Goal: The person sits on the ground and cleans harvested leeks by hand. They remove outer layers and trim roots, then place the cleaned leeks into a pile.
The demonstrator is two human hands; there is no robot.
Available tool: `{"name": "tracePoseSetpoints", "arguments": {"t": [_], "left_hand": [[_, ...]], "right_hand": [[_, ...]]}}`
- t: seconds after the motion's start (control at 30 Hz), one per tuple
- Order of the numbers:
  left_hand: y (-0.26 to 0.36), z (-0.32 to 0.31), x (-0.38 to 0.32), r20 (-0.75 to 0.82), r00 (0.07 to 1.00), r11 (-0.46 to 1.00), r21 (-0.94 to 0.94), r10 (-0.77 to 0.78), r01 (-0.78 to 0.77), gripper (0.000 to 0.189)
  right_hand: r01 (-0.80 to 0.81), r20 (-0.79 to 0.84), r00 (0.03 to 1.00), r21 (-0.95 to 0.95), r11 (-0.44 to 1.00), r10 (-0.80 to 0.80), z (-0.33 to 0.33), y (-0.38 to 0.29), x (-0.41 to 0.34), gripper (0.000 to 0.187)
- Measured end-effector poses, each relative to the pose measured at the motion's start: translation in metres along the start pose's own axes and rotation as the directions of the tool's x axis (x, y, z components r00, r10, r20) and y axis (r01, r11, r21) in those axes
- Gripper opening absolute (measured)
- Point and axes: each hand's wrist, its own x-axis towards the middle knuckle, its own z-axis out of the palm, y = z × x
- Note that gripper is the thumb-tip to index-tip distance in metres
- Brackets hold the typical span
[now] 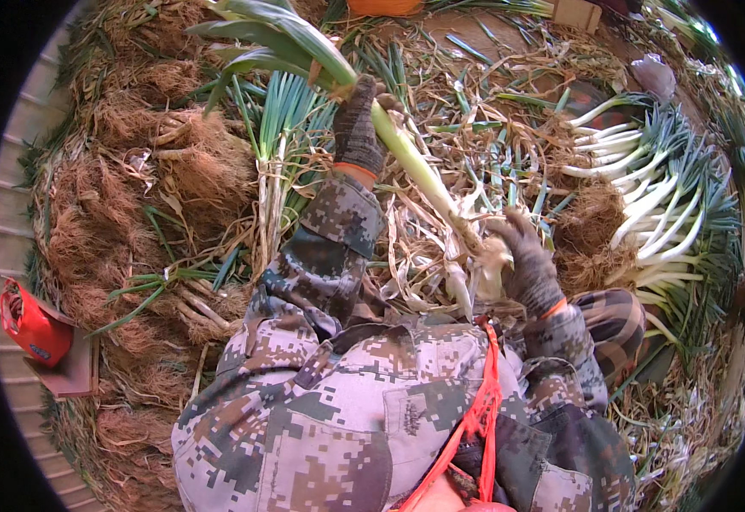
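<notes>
My left hand (361, 125), in a dark knitted glove, is closed around a long green onion (420, 163) just below its leaves. The stalk slants down to the right, with its green leaves (276, 41) at the upper left. By the root end is my gloved right hand (529, 262), its fingers beside a pale, loosened layer (490, 265). Motion blur hides whether those fingers grip it. Dry, peeled leaves (410, 249) lie in a heap beneath the stalk.
Unpeeled green onions with brown roots (206, 160) are piled on the left. Peeled white-stalked onions (654, 205) lie in a row on the right. A red bag (36, 326) sits at the far left. An orange object (385, 6) shows at the top edge.
</notes>
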Motion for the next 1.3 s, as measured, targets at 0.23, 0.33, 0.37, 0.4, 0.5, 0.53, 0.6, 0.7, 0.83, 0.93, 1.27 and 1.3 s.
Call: {"name": "tracePoseSetpoints", "arguments": {"t": [0.23,0.33,0.37,0.4,0.5,0.53,0.6,0.7,0.83,0.93,1.27,1.3], "left_hand": [[-0.020,0.031,-0.038,0.153,0.988,0.960,0.270,0.029,-0.070,0.049],[-0.017,0.032,-0.036,0.262,0.965,0.938,0.341,-0.029,-0.065,0.053],[-0.015,0.031,-0.034,0.288,0.956,0.932,0.358,-0.052,-0.057,0.054],[-0.015,0.031,-0.033,0.303,0.948,0.946,0.324,-0.094,-0.009,0.058],[-0.015,0.029,-0.032,0.391,0.917,0.978,0.211,-0.083,-0.001,0.061],[-0.016,0.029,-0.032,0.411,0.907,0.974,0.225,-0.088,-0.007,0.061],[-0.017,0.029,-0.033,0.341,0.934,0.974,0.225,-0.107,0.029,0.058],[-0.021,0.028,-0.034,0.331,0.940,0.975,0.224,-0.088,0.013,0.051],[-0.024,0.020,-0.029,0.265,0.956,0.925,0.381,-0.124,0.014,0.045],[-0.027,0.015,-0.023,0.342,0.930,0.969,0.241,-0.134,0.051,0.028],[-0.029,0.033,-0.040,0.413,0.911,0.920,0.358,-0.004,-0.158,0.042],[-0.028,0.035,-0.042,0.370,0.929,0.915,0.379,-0.012,-0.139,0.043]], "right_hand": [[-0.078,-0.066,0.990,0.501,0.862,0.128,-0.017,-0.077,0.123,0.090],[0.006,-0.127,0.988,0.581,0.814,0.083,-0.002,-0.089,0.152,0.081],[0.073,-0.214,0.976,0.490,0.869,0.039,0.002,-0.089,0.156,0.077],[0.186,-0.267,0.963,0.581,0.792,-0.030,0.004,-0.087,0.156,0.054],[0.251,-0.382,0.924,0.601,0.759,-0.003,0.013,-0.082,0.153,0.038],[0.130,-0.329,0.932,0.697,0.705,0.153,0.016,-0.081,0.152,0.029],[0.088,-0.314,0.926,0.721,0.687,0.211,0.020,-0.075,0.151,0.029],[0.034,-0.270,0.894,0.837,0.546,0.358,0.029,-0.065,0.154,0.024],[0.005,-0.013,0.892,1.000,0.020,0.453,0.034,-0.045,0.160,0.029],[0.088,-0.066,0.940,0.995,-0.049,0.334,0.028,-0.040,0.159,0.027],[-0.105,-0.171,0.960,0.519,0.848,0.224,0.022,-0.033,0.145,0.030],[-0.052,-0.224,0.965,0.335,0.941,0.133,0.028,-0.022,0.132,0.027]]}}
